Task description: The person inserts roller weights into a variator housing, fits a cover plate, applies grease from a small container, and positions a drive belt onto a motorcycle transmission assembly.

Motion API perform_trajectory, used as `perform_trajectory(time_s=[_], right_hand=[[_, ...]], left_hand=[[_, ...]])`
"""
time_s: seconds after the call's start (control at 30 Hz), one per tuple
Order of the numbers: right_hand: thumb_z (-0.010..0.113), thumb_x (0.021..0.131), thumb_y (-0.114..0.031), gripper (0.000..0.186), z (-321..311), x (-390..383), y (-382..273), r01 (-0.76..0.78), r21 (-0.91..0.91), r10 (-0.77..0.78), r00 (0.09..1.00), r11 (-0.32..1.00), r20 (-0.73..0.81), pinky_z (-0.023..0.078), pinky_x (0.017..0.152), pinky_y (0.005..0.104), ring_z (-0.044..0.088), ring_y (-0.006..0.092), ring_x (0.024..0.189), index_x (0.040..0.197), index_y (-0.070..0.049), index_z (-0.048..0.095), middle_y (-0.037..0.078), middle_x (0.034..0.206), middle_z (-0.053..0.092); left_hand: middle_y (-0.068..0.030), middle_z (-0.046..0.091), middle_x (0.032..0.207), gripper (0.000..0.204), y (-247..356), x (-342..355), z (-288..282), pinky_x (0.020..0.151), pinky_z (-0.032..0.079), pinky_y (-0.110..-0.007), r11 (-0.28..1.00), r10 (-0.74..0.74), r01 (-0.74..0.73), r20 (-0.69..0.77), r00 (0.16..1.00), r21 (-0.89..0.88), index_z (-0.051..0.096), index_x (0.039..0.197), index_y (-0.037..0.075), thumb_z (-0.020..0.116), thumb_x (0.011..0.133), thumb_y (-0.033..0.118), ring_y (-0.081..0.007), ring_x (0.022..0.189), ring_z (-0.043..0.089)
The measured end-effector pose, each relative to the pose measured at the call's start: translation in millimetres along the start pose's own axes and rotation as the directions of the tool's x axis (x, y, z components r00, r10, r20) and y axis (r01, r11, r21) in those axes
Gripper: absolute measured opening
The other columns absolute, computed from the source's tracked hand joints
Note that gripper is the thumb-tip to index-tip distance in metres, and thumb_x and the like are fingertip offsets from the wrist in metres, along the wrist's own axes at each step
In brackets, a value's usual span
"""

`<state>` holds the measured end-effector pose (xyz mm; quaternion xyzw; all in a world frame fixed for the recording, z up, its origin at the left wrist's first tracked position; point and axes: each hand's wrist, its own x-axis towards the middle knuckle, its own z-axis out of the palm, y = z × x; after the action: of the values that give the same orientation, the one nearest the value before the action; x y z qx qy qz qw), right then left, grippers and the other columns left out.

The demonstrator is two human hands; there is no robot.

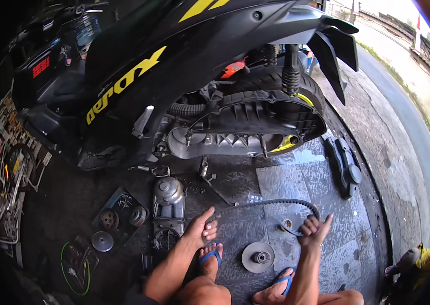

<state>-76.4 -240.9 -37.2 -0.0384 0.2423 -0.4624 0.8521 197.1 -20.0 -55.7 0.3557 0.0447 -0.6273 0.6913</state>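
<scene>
A black toothed drive belt (276,202) arches between my two hands above the floor. Its left end runs into my left hand (202,228), whose fingers are curled closed with the thumb up. On the other side my right hand (316,230) grips it, thumb raised, and the belt bends round the fingers. Below and between the hands a round metal pulley (258,257) with a raised centre hub lies on the floor by my feet. A small ring-shaped part (286,223) sits just left of my right hand, partly hidden by the belt.
In front stands a black and yellow scooter (123,96), its transmission case (215,145) exposed. Left of me are a metal cover (169,193), a tray (114,200) of parts, a metal disc (102,241) and a green cable (63,262). A long black cover (346,168) lies right.
</scene>
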Motion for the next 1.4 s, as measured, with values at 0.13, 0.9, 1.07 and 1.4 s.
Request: perform_trajectory(time_s=[0.13, 0.9, 1.07, 1.4], right_hand=[[0.05, 0.095, -0.041, 0.027, 37.6, -12.7, 49.0, -0.17, -0.479, 0.133, 0.985, 0.861, -0.109, 0.023, 0.036, 0.022, 0.028, 0.0057, 0.041, 0.113, -0.021, 0.052, -0.007, 0.055, 0.03], [0.078, 0.076, -0.012, 0.092, 30.0, -18.0, 116.9, 0.128, -0.82, -0.075, 0.992, 0.557, 0.104, 0.048, 0.087, 0.0345, 0.059, 0.0248, 0.097, 0.145, -0.001, 0.018, 0.021, 0.115, 0.053], [0.076, 0.08, -0.017, 0.084, 25.1, -1.9, 107.3, 0.146, -0.668, -0.24, 0.97, 0.729, -0.05, 0.05, 0.074, 0.0316, 0.061, 0.0184, 0.087, 0.141, -0.001, 0.02, 0.012, 0.101, 0.06], [0.075, 0.082, -0.021, 0.049, 51.4, 76.1, 159.3, 0.213, -0.394, -0.278, 0.954, 0.894, -0.114, 0.057, 0.07, 0.0326, 0.064, 0.0225, 0.078, 0.103, -0.007, 0.033, 0.012, 0.094, 0.056]], left_hand=[[-0.0048, 0.059, 0.076, 0.042, -47.7, 15.8, 15.6, 0.066, 0.048, -0.029, 0.233, 0.622, -0.399, 0.18, 0.762, 0.887, 0.052, 0.114, 0.002, 0.065, 0.088, 0.033, -0.0166, 0.068, 0.055], [-0.0007, 0.054, 0.095, 0.029, -50.0, 27.4, 4.4, 0.072, 0.047, -0.021, 0.557, 0.651, -0.528, 0.058, 0.757, 0.64, 0.055, 0.113, 0.002, 0.064, 0.085, 0.002, -0.0066, 0.085, 0.054], [-0.0018, 0.057, 0.094, 0.026, -32.0, 25.4, -38.8, 0.065, 0.046, -0.021, 0.562, 0.81, -0.57, -0.26, 0.526, 0.6, 0.056, 0.109, -0.001, 0.062, 0.085, -0.003, -0.0072, 0.076, 0.054], [-0.0176, 0.048, 0.128, 0.074, -53.7, 67.0, -3.3, 0.102, 0.037, -0.052, 0.893, 0.446, -0.45, -0.135, 0.885, 0.005, 0.03, 0.134, 0.008, 0.054, 0.086, 0.06, -0.0275, 0.117, 0.047]])
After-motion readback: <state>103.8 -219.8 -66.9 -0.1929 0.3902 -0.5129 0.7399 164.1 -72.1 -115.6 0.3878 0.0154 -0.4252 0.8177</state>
